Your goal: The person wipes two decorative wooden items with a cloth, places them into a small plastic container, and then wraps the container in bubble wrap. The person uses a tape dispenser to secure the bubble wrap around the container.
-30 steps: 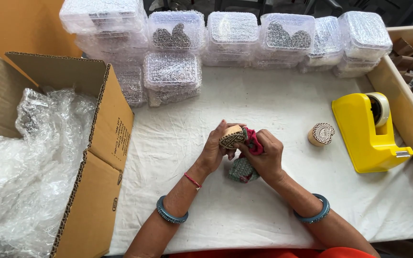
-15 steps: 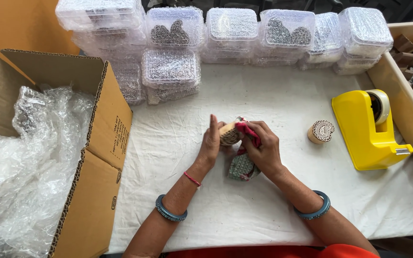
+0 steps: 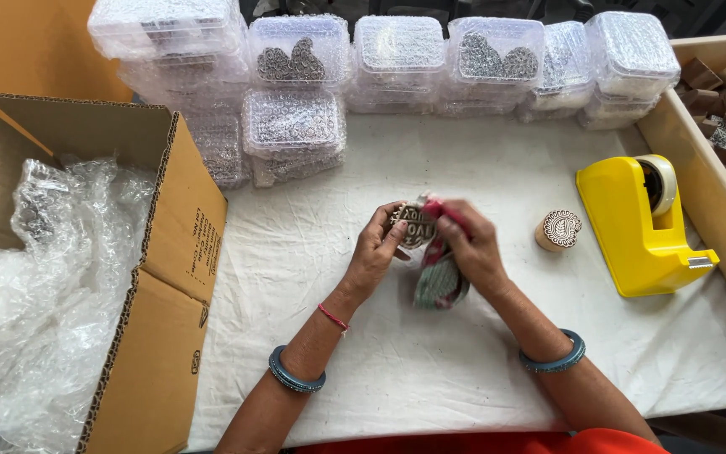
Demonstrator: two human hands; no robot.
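My left hand [image 3: 377, 250] holds a round carved wooden stamp [image 3: 418, 229], its patterned face turned up toward me. My right hand [image 3: 474, 246] grips a red and grey-green cloth [image 3: 439, 277] and presses it against the stamp's right edge. Both hands meet above the white cloth-covered table [image 3: 430, 370], near its middle. A second round carved stamp [image 3: 558, 229] stands on the table to the right of my right hand, untouched.
A yellow tape dispenser [image 3: 644, 229] sits at the right, beside a wooden tray [image 3: 703, 197] of carved blocks. Stacked clear plastic boxes [image 3: 296, 122] line the back. An open cardboard box [image 3: 157, 261] with bubble wrap [image 3: 39, 286] stands at the left.
The stamp has been turned in my left hand, so its carved face now points up. My right hand with the cloth has shifted slightly along the stamp.
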